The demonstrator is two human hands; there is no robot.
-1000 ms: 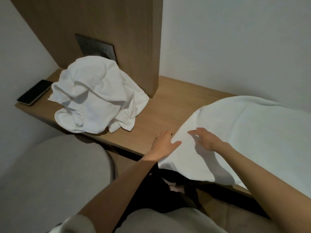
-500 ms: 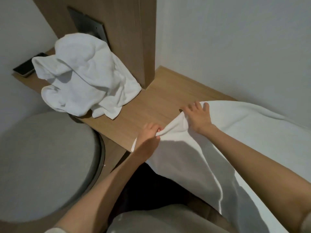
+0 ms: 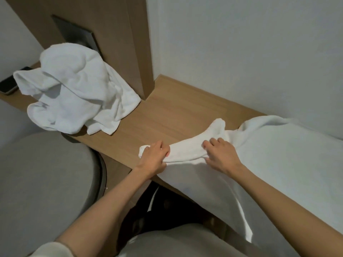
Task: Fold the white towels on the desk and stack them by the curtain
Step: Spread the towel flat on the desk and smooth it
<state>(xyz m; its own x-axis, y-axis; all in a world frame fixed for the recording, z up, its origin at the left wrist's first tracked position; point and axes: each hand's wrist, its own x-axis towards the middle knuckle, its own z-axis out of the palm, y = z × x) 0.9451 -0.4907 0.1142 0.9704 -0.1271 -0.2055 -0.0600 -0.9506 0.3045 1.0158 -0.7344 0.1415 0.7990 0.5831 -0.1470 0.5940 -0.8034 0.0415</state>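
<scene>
Light wooden bench (image 3: 167,112) runs along the white wall and carries all items noted. Spread white terry towel (image 3: 287,154) covers the right portion of the bench, its near side hanging over the front edge; its left end is gathered into a bunched strip lying across the bench top towards the front edge. Round grey upholstered seat (image 3: 40,182) stands below and in front of the bench at the left. Crumpled white terry towel (image 3: 74,89) lies in an unfolded heap on the left portion of the bench, against the upright wooden panel (image 3: 120,34), well apart from the spread towel. Left hand (image 3: 154,158) is clenched round the far left end of the bunched strip, with a tuft of cloth protruding beyond the knuckles. Right hand (image 3: 220,156) grasps the same strip further right, fingers bent onto the cloth and thumb at the edge of the fold. Grey metal socket plate (image 3: 74,34) is set in the panel, partly hidden by the heap. Dark flat phone (image 3: 8,85) lies at the bench's left end, just beside the heap.
</scene>
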